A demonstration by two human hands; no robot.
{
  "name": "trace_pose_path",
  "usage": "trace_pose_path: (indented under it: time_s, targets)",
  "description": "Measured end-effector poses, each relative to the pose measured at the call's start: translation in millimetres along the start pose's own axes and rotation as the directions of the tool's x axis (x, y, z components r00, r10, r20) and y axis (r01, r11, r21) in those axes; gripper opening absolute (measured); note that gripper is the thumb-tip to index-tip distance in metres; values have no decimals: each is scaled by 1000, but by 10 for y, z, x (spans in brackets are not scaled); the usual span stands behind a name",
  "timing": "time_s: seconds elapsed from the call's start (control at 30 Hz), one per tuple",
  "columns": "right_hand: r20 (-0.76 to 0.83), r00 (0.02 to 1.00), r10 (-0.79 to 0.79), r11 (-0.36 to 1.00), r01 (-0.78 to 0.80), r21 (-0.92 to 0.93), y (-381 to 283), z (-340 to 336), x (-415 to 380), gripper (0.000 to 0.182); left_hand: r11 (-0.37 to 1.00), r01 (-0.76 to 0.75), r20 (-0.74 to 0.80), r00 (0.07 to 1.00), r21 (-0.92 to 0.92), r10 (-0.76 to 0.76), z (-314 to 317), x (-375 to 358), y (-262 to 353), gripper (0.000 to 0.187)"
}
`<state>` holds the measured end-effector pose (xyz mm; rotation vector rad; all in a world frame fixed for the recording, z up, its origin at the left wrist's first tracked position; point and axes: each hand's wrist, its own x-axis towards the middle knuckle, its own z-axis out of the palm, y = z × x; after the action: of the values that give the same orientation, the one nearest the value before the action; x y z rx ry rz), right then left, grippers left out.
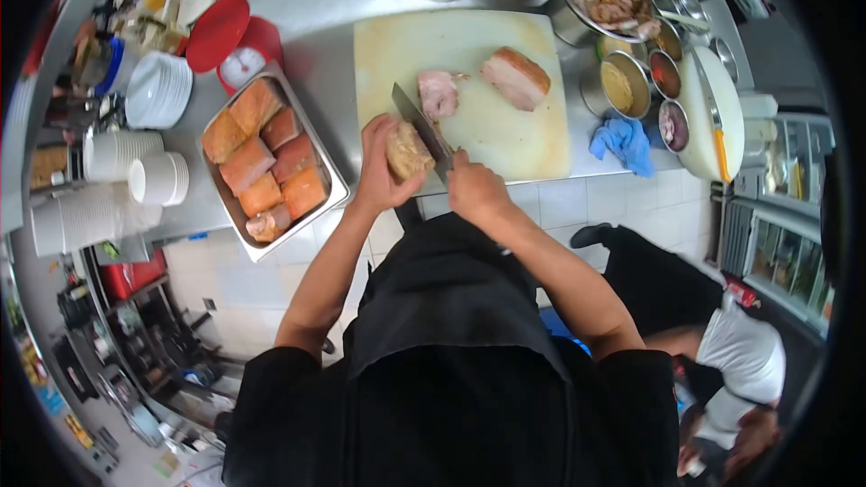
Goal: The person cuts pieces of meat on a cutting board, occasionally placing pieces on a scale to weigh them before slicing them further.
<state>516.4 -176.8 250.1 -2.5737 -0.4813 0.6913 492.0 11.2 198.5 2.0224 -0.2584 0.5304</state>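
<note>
My left hand (381,162) is wrapped around a browned piece of pork (408,150) near the front edge of the white cutting board (388,54). In my right hand (476,189) is the handle of a knife (417,114); its blade points up and to the left, right alongside the held pork. Beyond the blade lies a pale cut piece of meat (438,94). Farther right on the board rests a larger block of pork belly (516,78) with a browned top.
Left of the board, a metal tray (337,188) holds several pork blocks. A red kitchen scale (262,40) and stacked white bowls (161,90) stand beyond it. At right are a blue cloth (622,144), metal food containers (586,81) and a yellow-handled knife (720,140). Another person (741,352) bends behind, right.
</note>
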Motion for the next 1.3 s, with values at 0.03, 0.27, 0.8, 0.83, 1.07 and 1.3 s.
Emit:
trace_pose_path:
  time_s: [0.03,0.27,0.8,0.83,1.07,1.3]
  targets:
    - [21,1000,-13,998,12,64,129,-48,44,28,994,55,50,997,94,-60,-9,-45,96,71]
    - [-225,972,-62,978,104,181,305,-132,-319,21,815,507,177,862,-282,-475,-377,197,23,84]
    - [-79,997,25,999,-22,45,-18,109,-415,25,699,549,-252,835,459,-490,-3077,2164,-899,94]
    - [-96,995,18,999,-15,34,-16,128,-408,25,626,568,-205,806,535,-556,-3102,2245,-946,98]
    - [-162,986,37,999,-38,-7,-95,214,-439,27,512,487,-75,772,707,-631,-3127,2404,-1165,105]
    - [-213,976,50,999,-52,-3,-174,277,-404,25,537,378,-42,844,754,-535,-3197,2259,-1421,109]
